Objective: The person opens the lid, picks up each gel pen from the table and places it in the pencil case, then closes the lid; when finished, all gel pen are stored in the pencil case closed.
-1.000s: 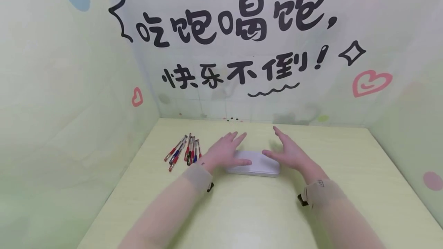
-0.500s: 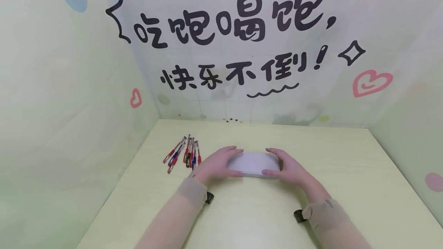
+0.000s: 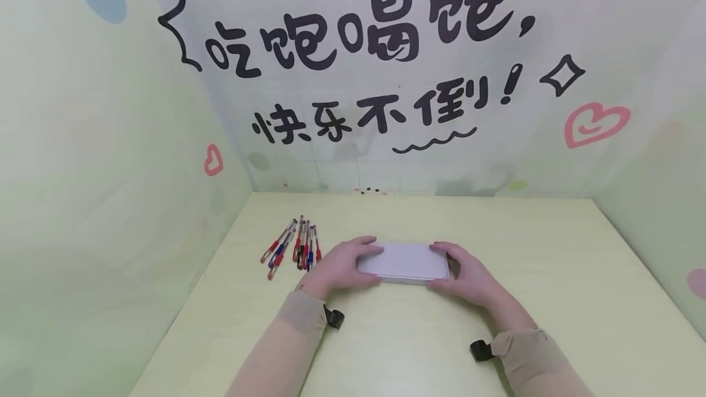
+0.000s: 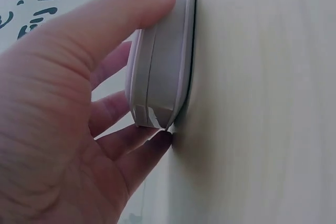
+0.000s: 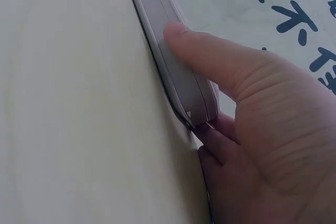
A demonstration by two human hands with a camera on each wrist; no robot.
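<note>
Left hand [image 3: 340, 266] and right hand [image 3: 469, 277]: each grip holds one end of a pale case [image 3: 405, 260], which lies between them on the counter [image 3: 408, 339], long axis hand to hand. Pens [image 3: 298, 247] lie beyond the left hand.

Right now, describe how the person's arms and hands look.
Beige sleeves cover both forearms, with a small black device at each cuff's inner side. The left hand and right hand wear no gloves. A dark mark by the left cuff is too small to make out.
</note>
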